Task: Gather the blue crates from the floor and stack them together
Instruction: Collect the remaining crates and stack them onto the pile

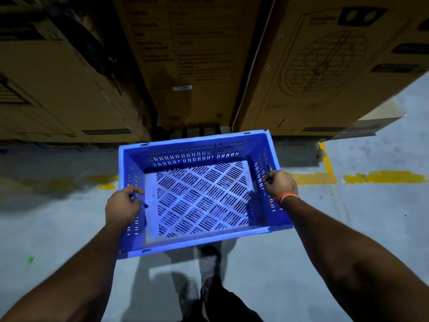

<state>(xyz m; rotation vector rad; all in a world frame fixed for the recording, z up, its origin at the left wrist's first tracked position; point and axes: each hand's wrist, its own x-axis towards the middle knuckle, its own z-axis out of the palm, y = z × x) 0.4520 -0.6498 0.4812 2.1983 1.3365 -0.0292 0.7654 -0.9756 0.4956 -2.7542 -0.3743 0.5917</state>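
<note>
An empty blue crate (197, 194) with slotted walls and a perforated floor hangs above the concrete floor in front of me, open side up. My left hand (121, 205) grips its left wall, fingers curled over the rim. On the opposite side, my right hand (279, 184) grips the right wall near the top edge; an orange band sits on that wrist. No other blue crate is in view.
Tall cardboard boxes (192, 61) stand in a row straight ahead, close behind the crate. A worn yellow line (380, 176) runs across the grey floor (325, 240). My feet (207, 263) are below the crate. A flat carton (371, 126) lies at the right.
</note>
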